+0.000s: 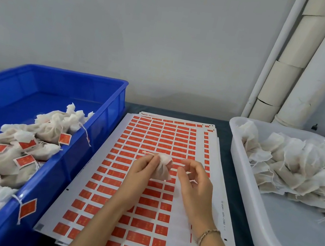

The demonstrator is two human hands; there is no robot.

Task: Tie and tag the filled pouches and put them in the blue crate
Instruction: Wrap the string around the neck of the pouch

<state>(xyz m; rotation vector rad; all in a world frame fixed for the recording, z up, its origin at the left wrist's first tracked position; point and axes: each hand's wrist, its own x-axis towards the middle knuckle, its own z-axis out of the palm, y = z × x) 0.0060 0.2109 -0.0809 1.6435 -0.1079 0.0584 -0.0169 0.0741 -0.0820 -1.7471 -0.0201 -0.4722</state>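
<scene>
A small white filled pouch hangs above the sheet of red tag stickers at the centre. My left hand pinches the pouch's neck and its drawstring, whose end sticks out to the left. My right hand hovers just right of the pouch with fingers curled; a thin string seems to lie between its fingertips, though that is hard to make out. The blue crate stands at the left and holds several tied pouches with red tags.
A white tub at the right holds a heap of untied pouches. More sticker sheets lie stacked under the top one. Pale pipes run up the wall at the back right. The table top is dark.
</scene>
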